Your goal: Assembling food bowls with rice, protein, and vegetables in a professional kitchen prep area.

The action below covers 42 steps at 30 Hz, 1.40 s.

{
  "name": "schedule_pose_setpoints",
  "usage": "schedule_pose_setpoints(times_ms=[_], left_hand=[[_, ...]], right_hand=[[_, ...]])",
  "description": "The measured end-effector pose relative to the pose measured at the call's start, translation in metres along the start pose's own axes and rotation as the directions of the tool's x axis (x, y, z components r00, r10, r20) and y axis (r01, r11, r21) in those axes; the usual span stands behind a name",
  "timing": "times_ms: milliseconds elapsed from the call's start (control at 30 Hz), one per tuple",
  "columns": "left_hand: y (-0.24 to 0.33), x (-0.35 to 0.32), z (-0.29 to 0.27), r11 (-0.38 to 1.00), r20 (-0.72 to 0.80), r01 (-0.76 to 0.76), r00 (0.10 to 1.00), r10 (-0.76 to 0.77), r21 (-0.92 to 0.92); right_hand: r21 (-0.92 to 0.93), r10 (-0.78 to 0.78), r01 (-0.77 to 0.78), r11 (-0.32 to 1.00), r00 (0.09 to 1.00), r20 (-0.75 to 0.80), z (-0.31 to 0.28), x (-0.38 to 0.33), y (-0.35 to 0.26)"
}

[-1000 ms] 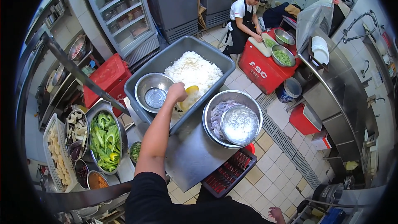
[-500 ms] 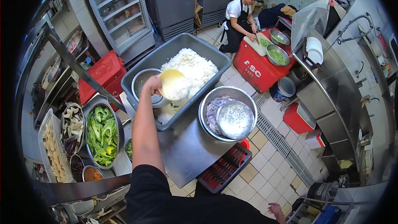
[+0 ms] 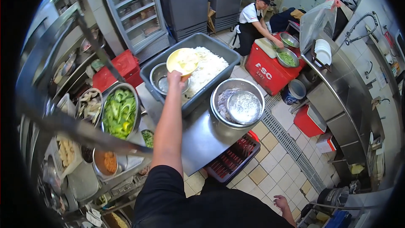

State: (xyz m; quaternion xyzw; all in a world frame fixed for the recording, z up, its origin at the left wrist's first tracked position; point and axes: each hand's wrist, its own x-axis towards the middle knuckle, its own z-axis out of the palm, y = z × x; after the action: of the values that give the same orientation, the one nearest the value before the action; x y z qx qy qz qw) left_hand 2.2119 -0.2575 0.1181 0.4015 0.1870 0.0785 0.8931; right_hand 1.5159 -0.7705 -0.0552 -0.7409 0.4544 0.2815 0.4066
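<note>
My left hand [image 3: 175,77] grips the rim of a round yellow bowl [image 3: 172,64]. Its pale inside faces up, and something whitish lies in it; how much, I cannot tell. The bowl is above a large grey plastic tub [image 3: 234,57] heaped with white rice [image 3: 211,66]. Below and left of the bowl, a metal bowl [image 3: 157,76] sits inside the tub, partly hidden by my hand. My right hand [image 3: 280,202] hangs low at my side, away from the table, holding nothing, its fingers loosely apart.
A large metal bowl [image 3: 216,120] with greyish pieces and a smaller bowl [image 3: 244,107] stands on the steel table [image 3: 192,141]. A metal bowl of sliced green vegetables [image 3: 120,114] is at left. Across the room, a co-worker [image 3: 253,23] works at a red cooler [image 3: 265,67].
The yellow bowl has gone from tilted down over the rice to facing up, still in my left hand. The co-worker's arm now reaches toward the metal bowls. The whole view has shifted.
</note>
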Motion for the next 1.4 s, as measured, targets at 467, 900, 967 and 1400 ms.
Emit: schedule_pose_setpoints(times_ms=[467,900,967,1400], left_hand=[[0.071,-0.44,-0.188,0.964,0.256,0.248,0.93,-0.263,0.093],[0.321,-0.758,-0.602,0.834,-0.592,-0.457,0.595,0.544,0.307],[0.377,-0.808,-0.666,0.681,-0.673,-0.474,0.22,0.706,0.559],[0.585,-0.908,-0.925,0.418,-0.373,0.455,-0.189,0.908,0.786]], right_hand=[[-0.007,-0.099,0.106,0.994,0.945,0.312,0.101,0.056,0.044],[-0.459,-0.089,0.467,0.756,0.768,0.635,0.193,0.059,0.04],[-0.476,-0.105,0.484,0.735,0.774,0.625,0.211,0.057,0.024],[-0.201,-0.441,0.771,0.605,0.534,0.721,0.503,-0.174,-0.119]])
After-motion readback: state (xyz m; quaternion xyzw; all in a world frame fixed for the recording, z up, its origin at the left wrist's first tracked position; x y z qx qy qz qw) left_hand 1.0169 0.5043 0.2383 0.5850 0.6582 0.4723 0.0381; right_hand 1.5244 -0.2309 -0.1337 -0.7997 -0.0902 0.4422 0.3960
